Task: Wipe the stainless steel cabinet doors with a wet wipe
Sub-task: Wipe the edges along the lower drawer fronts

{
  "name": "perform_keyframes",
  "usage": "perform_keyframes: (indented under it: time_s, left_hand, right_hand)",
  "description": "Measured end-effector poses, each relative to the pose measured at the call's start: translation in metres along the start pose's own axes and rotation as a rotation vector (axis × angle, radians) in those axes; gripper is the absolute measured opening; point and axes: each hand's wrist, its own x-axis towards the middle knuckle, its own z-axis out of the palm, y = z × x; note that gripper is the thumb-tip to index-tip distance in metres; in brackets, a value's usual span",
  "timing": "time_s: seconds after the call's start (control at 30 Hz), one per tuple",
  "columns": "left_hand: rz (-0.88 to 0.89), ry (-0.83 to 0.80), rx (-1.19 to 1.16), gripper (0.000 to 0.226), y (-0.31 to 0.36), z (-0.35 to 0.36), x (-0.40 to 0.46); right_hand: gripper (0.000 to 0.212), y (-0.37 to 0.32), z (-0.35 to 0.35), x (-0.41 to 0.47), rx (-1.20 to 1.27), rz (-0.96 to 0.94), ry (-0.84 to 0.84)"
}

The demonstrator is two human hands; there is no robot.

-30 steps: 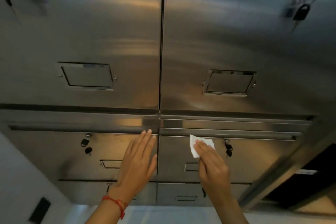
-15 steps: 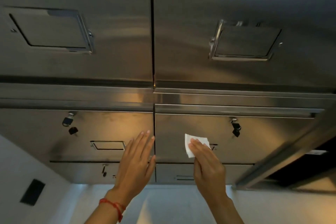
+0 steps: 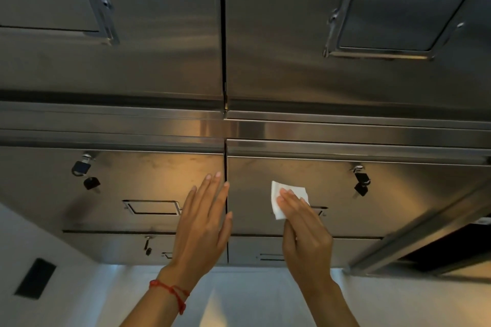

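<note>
Right hand (image 3: 305,231) has its fingers laid out straight, pressing the white wet wipe (image 3: 288,198) flat against the right-side steel cabinet door (image 3: 332,218); the wipe pokes out just past the fingertips. A small padlock (image 3: 360,183) hangs up and to the right of it. Left hand (image 3: 203,223) is spread flat (red string bracelet (image 3: 170,292) on the wrist), fingers straight, holding nothing, resting on the neighbouring door (image 3: 119,188) right beside the seam.
</note>
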Motion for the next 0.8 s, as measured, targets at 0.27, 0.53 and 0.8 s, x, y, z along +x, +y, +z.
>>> perform_keyframes:
  time_s: [0.27,0.53,0.8]
  left_hand:
    - [0.024,0.106,-0.015,0.046,-0.009,0.013,0.011]
    - [0.04,0.155,-0.024,0.045,-0.011,0.021,0.016]
    - [0.051,0.241,0.016,0.047,-0.017,0.017,0.031]
  right_hand:
    - [0.037,0.002,0.019,0.003,0.02,0.01,0.013]
    - [0.034,0.0,0.029,0.009,0.029,-0.009,0.046]
    - [0.027,-0.008,0.043,0.021,0.036,-0.012,0.114]
